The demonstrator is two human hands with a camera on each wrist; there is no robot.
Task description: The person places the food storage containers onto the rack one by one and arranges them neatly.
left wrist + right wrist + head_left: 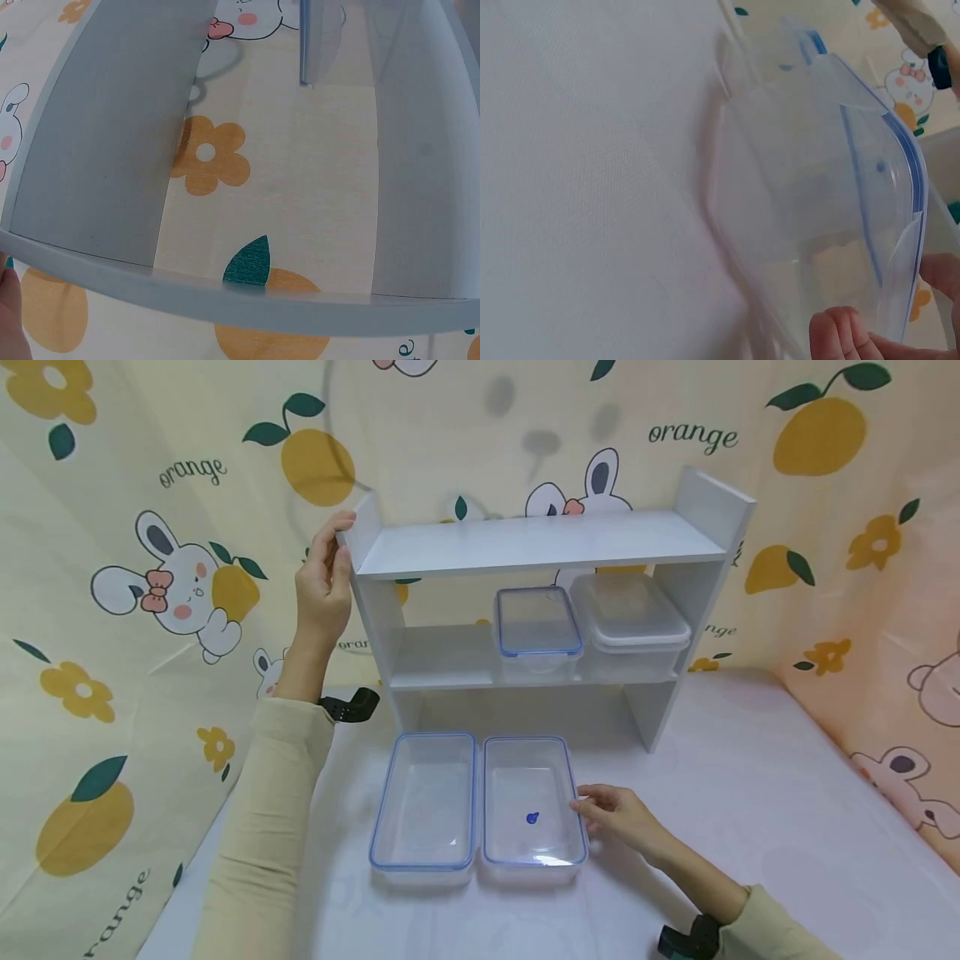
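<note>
At the upper left of a white two-tier shelf [525,539], my left hand [326,581] holds the edge of the side panel. In the left wrist view only a bit of that hand [10,319] shows at the edge. My right hand [618,814] grips the right side of a clear plastic food container [528,777] with a blue-rimmed lid and a small blue mark. The right wrist view shows fingers [844,334] against its side wall and the thumb by the lid. Left of it lies a similar blue-rimmed container [423,793].
On the shelf's middle board [442,656] stand a blue-rimmed container [538,622] and, to its right, a clear one with a whitish lid [633,610]. Behind the shelf hangs a patterned cloth [450,435]. A white cloth [750,827] covers the table.
</note>
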